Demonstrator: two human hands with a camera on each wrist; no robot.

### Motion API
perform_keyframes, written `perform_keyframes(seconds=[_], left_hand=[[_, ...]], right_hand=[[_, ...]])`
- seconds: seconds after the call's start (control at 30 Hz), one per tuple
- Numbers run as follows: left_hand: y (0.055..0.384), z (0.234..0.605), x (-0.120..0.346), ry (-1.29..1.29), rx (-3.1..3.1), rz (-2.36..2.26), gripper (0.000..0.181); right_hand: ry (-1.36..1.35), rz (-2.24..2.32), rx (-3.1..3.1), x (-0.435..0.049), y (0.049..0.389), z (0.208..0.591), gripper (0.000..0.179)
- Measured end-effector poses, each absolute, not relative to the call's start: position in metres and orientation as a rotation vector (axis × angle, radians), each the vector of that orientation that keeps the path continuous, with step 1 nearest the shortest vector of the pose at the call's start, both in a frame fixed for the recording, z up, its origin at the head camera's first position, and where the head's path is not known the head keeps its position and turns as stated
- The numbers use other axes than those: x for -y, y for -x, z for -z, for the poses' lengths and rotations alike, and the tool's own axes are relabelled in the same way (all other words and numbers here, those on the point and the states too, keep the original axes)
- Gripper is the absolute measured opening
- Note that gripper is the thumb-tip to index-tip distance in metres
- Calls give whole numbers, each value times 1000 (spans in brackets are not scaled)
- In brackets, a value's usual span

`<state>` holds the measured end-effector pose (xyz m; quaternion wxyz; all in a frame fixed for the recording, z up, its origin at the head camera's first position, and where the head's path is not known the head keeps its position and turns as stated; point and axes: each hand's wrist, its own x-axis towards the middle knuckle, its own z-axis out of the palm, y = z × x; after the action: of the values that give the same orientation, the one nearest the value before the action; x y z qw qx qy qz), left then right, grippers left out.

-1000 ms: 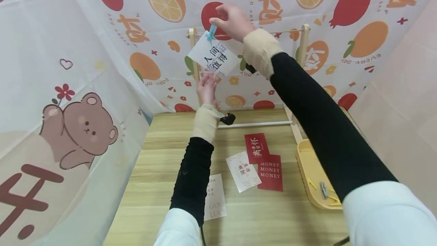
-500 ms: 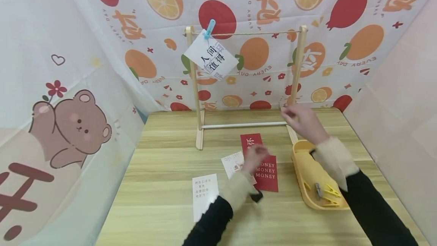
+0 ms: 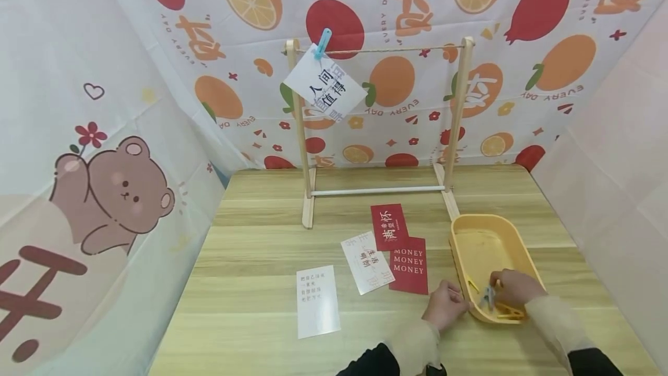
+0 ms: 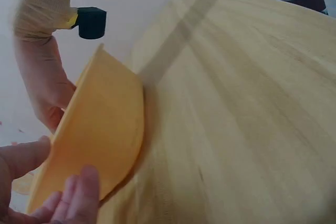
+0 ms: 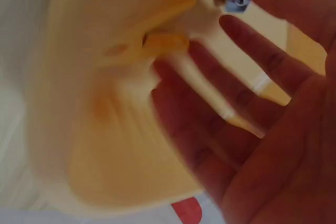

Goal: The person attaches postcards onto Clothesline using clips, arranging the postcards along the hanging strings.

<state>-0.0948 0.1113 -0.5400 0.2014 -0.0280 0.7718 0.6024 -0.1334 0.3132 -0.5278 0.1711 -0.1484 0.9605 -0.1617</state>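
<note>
Grey clip (image 3: 489, 299): in yellow tray (image 3: 482, 241), at thumb and index tips of right hand (image 3: 516, 287).
Right hand: down inside tray, fingers long and spread in its wrist view; can't tell if thumb and index pinch the clip.
Left hand (image 3: 446, 306): left of right hand, at tray's outer wall; fingers relaxed, thumb tip at rim, gripping nothing.
Yellow clips (image 3: 508, 312): in tray, one on left hand's side of grey clip, others nearer the person.
MONEY card (image 3: 409, 268): red, just beyond left hand, touching second red card (image 3: 388, 226) and white card (image 3: 367, 264).
Verse card (image 3: 318, 303): farther left of both hands.
Rack (image 3: 456, 115): beyond both hands; blue clip (image 3: 322, 43) holds tilted card (image 3: 326, 85) on its cord.
</note>
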Motion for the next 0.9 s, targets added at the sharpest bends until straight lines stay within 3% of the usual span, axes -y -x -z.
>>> perform_keyframes(seconds=[0.4, 0.63, 0.9], left_hand=[[98, 540, -127, 159, -2020, -1876, 28], [98, 543, -127, 123, -2020, -1892, 29], [103, 540, -128, 180, -1990, -1893, 28]], right_hand=[[438, 591, -2635, -291, 131, 539, 25], [448, 628, -2724, -281, 127, 550, 47], [429, 686, -2763, -279, 135, 549, 12]])
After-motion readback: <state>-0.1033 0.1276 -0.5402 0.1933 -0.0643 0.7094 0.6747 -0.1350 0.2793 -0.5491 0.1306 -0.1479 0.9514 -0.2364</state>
